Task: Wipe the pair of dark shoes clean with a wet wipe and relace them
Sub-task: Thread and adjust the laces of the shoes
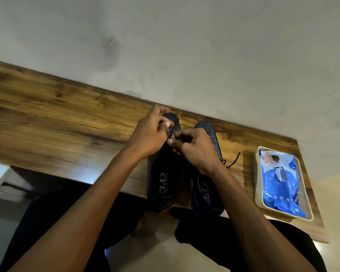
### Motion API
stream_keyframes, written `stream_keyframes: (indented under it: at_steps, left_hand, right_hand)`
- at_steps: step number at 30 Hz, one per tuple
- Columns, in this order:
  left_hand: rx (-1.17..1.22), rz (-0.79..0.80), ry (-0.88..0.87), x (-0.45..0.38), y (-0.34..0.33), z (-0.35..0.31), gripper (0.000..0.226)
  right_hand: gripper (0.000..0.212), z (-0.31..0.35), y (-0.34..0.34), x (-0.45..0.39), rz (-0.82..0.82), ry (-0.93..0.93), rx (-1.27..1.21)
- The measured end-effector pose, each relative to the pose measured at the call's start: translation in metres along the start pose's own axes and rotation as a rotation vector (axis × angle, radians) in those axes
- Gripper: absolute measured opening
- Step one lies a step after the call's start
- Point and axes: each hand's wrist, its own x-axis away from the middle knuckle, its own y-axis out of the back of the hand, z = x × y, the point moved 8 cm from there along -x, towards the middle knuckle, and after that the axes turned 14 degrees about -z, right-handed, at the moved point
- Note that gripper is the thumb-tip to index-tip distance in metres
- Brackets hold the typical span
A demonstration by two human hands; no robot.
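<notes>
Both my hands pinch the lace over the left dark shoe (166, 173), left hand (148, 134) and right hand (194, 148) curled tight, on the wooden counter (57, 118); I should keep tension even while threading each eyelet.

Left hand (148, 134) and right hand (194, 148) cover the left shoe's (165, 173) lacing area; can't tell what the fingers pinch. Right shoe's (206, 193) lace (234, 160) partly hidden behind right wrist. Wipes pack (281, 183) print too small to read.
</notes>
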Motion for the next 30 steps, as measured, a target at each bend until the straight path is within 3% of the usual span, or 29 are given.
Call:
stream_keyframes:
  at_steps: [3, 5, 10, 18, 30]
  left_hand:
    - [-0.175, 0.209, 0.009, 0.01, -0.004, 0.012, 0.031]
    - [-0.2, 0.263, -0.01, 0.019, -0.006, 0.012, 0.029]
    - [-0.336, 0.068, -0.049, 0.017, 0.006, 0.011, 0.013]
    - [-0.483, 0.026, -0.039, 0.021, 0.01, 0.011, 0.011]
    - [-0.263, -0.076, 0.009, 0.017, 0.004, 0.017, 0.005]
  right_hand:
    - [0.005, -0.006, -0.001, -0.001, -0.014, -0.068, -0.068]
    - [0.006, -0.007, -0.002, -0.001, -0.012, -0.093, -0.102]
    - [0.009, -0.007, -0.003, 0.002, -0.004, -0.153, -0.183]
    - [0.01, -0.004, -0.002, 0.002, 0.027, -0.163, -0.195]
    - [0.011, -0.008, -0.001, 0.003, 0.027, -0.243, -0.262]
